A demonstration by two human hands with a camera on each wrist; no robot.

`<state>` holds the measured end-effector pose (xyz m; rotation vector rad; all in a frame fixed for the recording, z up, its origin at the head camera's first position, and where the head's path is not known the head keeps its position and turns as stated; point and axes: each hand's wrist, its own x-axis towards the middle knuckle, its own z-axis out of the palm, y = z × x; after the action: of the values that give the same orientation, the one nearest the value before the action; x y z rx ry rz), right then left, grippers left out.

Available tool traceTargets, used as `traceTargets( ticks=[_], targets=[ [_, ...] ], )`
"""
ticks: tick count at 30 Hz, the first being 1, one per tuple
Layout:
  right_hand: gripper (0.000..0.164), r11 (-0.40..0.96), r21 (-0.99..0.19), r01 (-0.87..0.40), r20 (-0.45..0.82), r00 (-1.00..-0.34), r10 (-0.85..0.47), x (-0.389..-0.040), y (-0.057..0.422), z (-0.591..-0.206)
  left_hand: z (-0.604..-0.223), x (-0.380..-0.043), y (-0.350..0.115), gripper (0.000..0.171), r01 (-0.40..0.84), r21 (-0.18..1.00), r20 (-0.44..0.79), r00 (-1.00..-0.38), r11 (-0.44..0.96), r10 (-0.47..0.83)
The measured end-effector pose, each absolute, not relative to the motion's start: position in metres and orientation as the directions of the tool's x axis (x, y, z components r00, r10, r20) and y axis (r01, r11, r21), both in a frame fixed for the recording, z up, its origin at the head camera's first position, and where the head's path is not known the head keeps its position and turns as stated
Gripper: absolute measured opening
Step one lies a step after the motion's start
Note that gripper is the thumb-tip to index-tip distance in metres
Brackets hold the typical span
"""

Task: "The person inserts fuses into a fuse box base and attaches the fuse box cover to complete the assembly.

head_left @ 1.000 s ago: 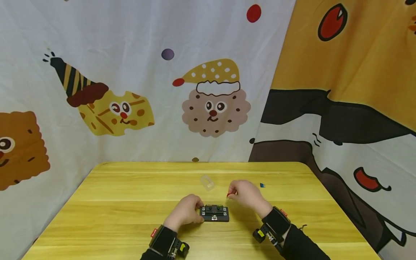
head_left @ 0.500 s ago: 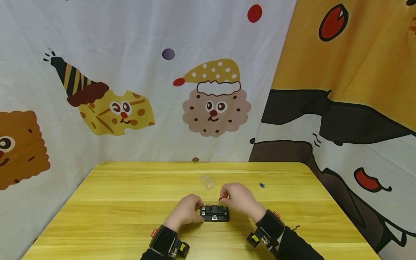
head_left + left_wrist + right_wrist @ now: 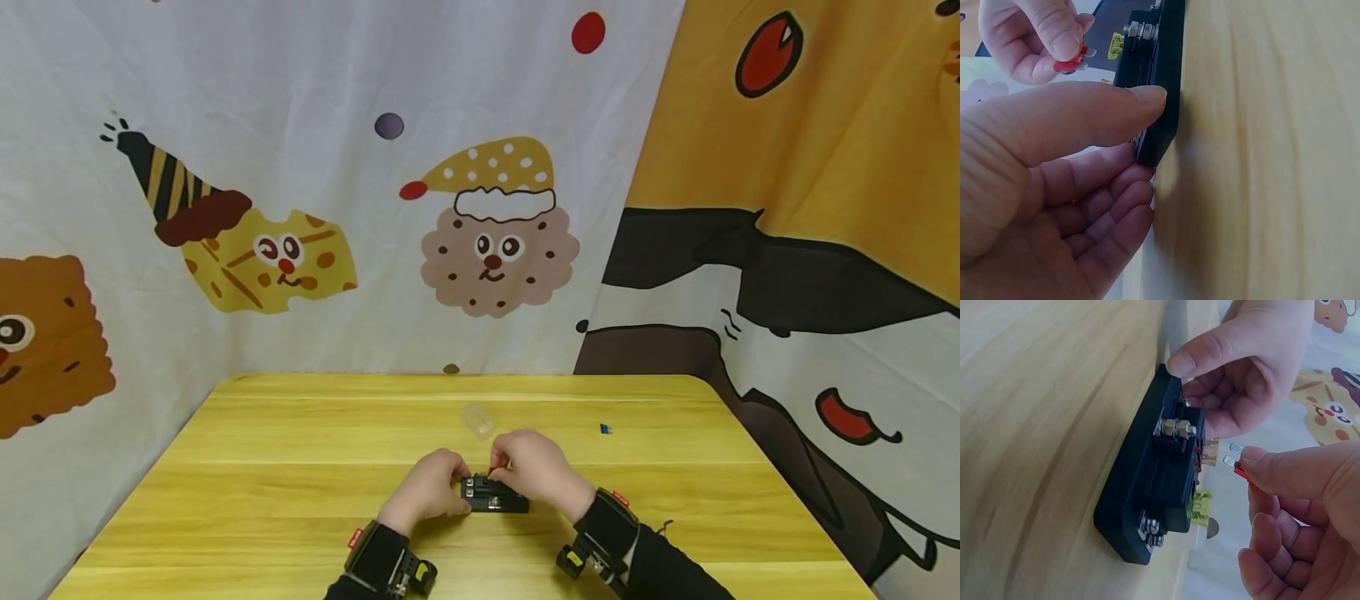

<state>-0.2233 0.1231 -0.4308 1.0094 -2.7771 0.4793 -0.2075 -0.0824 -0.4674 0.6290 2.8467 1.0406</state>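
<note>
A black fuse block [image 3: 480,502] with metal terminal bolts lies on the table. My left hand [image 3: 431,485] grips its left end, thumb at the near edge and fingers at the far side, as the left wrist view shows. Between thumb and finger, my right hand [image 3: 536,467] pinches a red blade fuse [image 3: 1243,473], its two metal prongs facing the block. In the right wrist view a gap separates those prongs from the block. A yellow blade fuse [image 3: 1201,507] and a tan blade fuse [image 3: 1211,451] stand in the block's top.
A clear plastic box [image 3: 477,421] sits behind the fuse block on the wooden table [image 3: 315,433]. Farther right lies a small blue piece [image 3: 606,429]. A printed cloth [image 3: 337,333] hangs behind the table.
My right hand has moved left and nearer with the red blade fuse, from beside the fuse block to over its far side. My left hand stays on the block.
</note>
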Motion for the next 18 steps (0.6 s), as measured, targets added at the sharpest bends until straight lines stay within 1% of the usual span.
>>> traceTargets(
  ticks=[5, 18],
  targets=[
    [0.022, 0.722, -0.225, -0.654, 0.247, -0.755, -0.608, -0.222, 0.119, -0.434, -0.466, -0.207, -0.083, 0.037, 0.366, 0.626, 0.101, -0.913, 0.689, 0.394],
    [0.021, 0.748, -0.162, -0.643, 0.224, -0.762, -0.607, -0.220, 0.109, -0.436, -0.468, -0.209, -0.083, 0.035, 0.384, 0.627, 0.113, -0.906, 0.678, 0.409]
  ],
)
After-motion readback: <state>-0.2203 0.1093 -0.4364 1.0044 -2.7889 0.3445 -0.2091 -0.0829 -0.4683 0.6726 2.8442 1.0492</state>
